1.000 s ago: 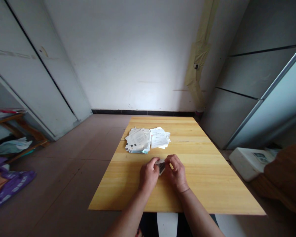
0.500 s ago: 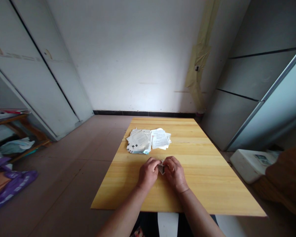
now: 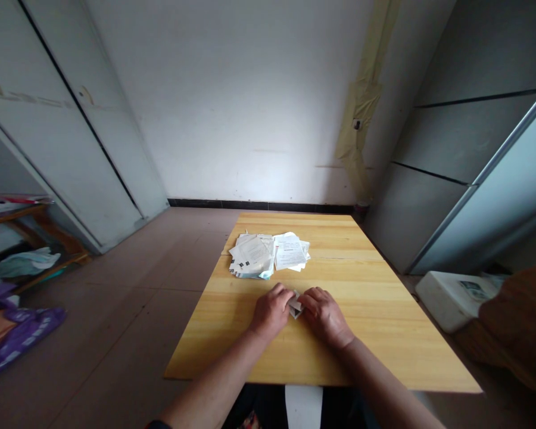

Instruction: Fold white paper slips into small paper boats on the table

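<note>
At the near middle of the wooden table [image 3: 375, 316], a small folded paper piece [image 3: 295, 304] sits between the two hands. Left hand [image 3: 270, 311] pinches it from nine o'clock, right hand [image 3: 327, 316] from three; fingers clamped on opposite edges, probably so neither side slips or springs open. Exact thumb placement hidden. Both hands low over the wood, perhaps for steadiness. Larger paper pile [image 3: 252, 255] at eleven o'clock from them, smaller paper stack [image 3: 290, 250] at twelve; likely set beyond reach of the fingers to leave working room.
</note>
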The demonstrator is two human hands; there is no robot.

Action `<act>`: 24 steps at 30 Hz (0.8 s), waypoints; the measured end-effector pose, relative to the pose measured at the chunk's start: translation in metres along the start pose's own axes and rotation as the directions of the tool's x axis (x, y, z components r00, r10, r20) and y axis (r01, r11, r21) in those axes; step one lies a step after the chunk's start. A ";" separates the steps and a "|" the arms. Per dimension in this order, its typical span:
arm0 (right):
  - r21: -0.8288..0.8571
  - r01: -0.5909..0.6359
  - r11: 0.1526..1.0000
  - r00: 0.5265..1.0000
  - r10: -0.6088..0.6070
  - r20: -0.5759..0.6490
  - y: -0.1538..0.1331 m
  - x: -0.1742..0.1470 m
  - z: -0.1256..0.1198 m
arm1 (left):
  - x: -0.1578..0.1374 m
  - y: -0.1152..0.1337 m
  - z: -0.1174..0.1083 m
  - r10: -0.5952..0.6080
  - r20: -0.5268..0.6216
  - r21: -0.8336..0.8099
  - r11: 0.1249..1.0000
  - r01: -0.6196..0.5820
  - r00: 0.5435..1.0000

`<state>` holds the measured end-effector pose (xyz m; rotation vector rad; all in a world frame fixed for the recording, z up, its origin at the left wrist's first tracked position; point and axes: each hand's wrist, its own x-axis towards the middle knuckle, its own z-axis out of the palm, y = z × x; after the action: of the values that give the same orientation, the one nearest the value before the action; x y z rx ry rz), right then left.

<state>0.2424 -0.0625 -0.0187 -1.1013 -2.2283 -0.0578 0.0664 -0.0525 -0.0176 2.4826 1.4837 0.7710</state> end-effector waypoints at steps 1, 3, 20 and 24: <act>-0.002 0.027 1.000 1.000 -0.027 0.014 0.002 -0.001 -0.001 | -0.001 -0.001 -0.001 0.029 0.005 0.011 1.000 -0.029 1.000; 0.013 0.063 0.998 0.998 -0.063 0.017 0.006 -0.002 -0.004 | -0.002 -0.002 -0.002 0.097 0.009 0.024 0.995 -0.097 0.995; 0.100 0.113 0.989 0.993 -0.115 0.015 0.006 -0.008 -0.008 | -0.007 -0.012 -0.011 0.263 0.043 0.171 0.948 -0.267 0.964; 0.093 0.119 0.988 0.992 -0.122 0.024 0.006 -0.009 -0.008 | -0.007 -0.012 -0.013 0.273 0.054 0.162 0.947 -0.278 0.960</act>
<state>0.2549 -0.0669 -0.0190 -0.9235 -2.2987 0.0095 0.0479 -0.0538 -0.0138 2.8576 1.2529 0.6678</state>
